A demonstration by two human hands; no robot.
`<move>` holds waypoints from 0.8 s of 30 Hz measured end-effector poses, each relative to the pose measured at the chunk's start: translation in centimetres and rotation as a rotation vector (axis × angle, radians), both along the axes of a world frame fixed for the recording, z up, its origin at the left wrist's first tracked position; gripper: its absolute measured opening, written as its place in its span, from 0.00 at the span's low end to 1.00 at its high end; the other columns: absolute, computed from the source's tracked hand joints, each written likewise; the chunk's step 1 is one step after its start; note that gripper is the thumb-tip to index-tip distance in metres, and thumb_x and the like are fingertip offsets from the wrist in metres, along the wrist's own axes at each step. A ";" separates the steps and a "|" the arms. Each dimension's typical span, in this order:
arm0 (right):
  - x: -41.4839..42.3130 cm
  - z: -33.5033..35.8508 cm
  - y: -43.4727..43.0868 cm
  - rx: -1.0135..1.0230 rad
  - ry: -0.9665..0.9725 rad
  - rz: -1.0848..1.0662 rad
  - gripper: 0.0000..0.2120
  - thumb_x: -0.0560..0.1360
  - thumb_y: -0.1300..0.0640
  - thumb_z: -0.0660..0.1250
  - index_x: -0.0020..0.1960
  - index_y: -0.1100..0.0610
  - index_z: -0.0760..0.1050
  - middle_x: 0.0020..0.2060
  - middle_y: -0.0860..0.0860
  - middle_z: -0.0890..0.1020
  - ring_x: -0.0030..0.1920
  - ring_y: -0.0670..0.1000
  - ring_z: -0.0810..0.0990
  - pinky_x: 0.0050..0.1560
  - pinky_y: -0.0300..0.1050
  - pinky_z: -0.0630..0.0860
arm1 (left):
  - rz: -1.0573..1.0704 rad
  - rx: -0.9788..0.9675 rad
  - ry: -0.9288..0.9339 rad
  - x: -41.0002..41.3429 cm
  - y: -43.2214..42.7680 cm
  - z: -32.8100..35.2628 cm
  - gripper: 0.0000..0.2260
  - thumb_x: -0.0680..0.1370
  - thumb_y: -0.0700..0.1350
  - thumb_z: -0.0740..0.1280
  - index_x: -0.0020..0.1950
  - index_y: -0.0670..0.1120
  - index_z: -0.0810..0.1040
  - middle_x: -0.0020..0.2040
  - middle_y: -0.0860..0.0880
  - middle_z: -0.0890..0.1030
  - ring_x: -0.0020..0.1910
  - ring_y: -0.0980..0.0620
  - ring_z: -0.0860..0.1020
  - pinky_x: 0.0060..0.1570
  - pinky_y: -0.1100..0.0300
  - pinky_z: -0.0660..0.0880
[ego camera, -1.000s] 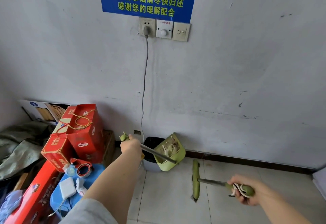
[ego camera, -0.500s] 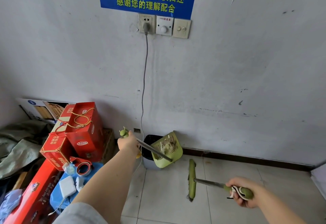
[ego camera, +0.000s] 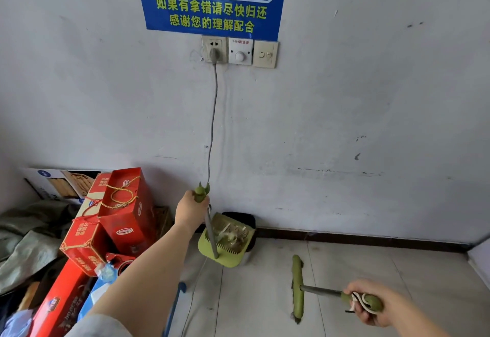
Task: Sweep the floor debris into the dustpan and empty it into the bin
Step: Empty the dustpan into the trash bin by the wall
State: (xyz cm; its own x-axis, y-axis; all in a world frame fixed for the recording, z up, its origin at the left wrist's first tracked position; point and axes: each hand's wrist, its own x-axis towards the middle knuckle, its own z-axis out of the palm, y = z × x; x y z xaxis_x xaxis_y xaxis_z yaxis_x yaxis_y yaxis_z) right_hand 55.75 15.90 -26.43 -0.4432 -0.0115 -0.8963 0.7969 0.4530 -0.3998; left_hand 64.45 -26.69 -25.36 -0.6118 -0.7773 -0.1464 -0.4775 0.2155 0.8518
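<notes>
Head view: scuffed grey-white plaster wall (ego camera: 344,111) meeting pale tiled floor (ego camera: 371,270); stacked red cardboard gift boxes (ego camera: 124,212) at far left. Black plastic bin (ego camera: 245,220) stands against the wall, with the light-green plastic dustpan (ego camera: 228,259) tilted over its mouth. Green-headed, metal-shafted broom (ego camera: 297,286) lies to the near right, well apart from the bin. Left hand (ego camera: 189,210) clenches the dustpan's handle top; right hand (ego camera: 371,302) grasps the broom's green grip. Pale debris (ego camera: 233,233) sits in the dustpan.
</notes>
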 end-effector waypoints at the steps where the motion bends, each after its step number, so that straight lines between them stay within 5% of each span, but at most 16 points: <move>1: 0.1 0.0 0.0 0.004 -0.001 -0.001 0.16 0.77 0.65 0.61 0.31 0.66 0.69 0.23 0.57 0.71 0.14 0.49 0.68 0.16 0.32 0.65 | -0.036 -0.058 -0.015 0.1 -0.1 0.1 0.07 0.76 0.47 0.66 0.49 0.44 0.74 0.39 0.47 0.78 0.40 0.44 0.78 0.39 0.53 0.74; 12: 2.1 -0.6 0.4 0.017 -0.017 -0.040 0.15 0.77 0.65 0.61 0.32 0.66 0.70 0.21 0.56 0.71 0.14 0.50 0.69 0.16 0.31 0.65 | -0.343 -0.656 -0.230 0.5 0.3 0.9 0.11 0.78 0.53 0.63 0.54 0.46 0.73 0.40 0.46 0.80 0.38 0.41 0.79 0.32 0.55 0.71; 24: 4.2 -1.9 2.8 -0.056 -0.042 -0.116 0.23 0.77 0.65 0.59 0.23 0.64 0.69 0.19 0.55 0.69 0.13 0.49 0.68 0.16 0.30 0.65 | -0.481 -0.872 -0.362 -0.6 1.7 1.9 0.08 0.80 0.49 0.61 0.53 0.46 0.68 0.36 0.47 0.78 0.34 0.41 0.78 0.33 0.49 0.79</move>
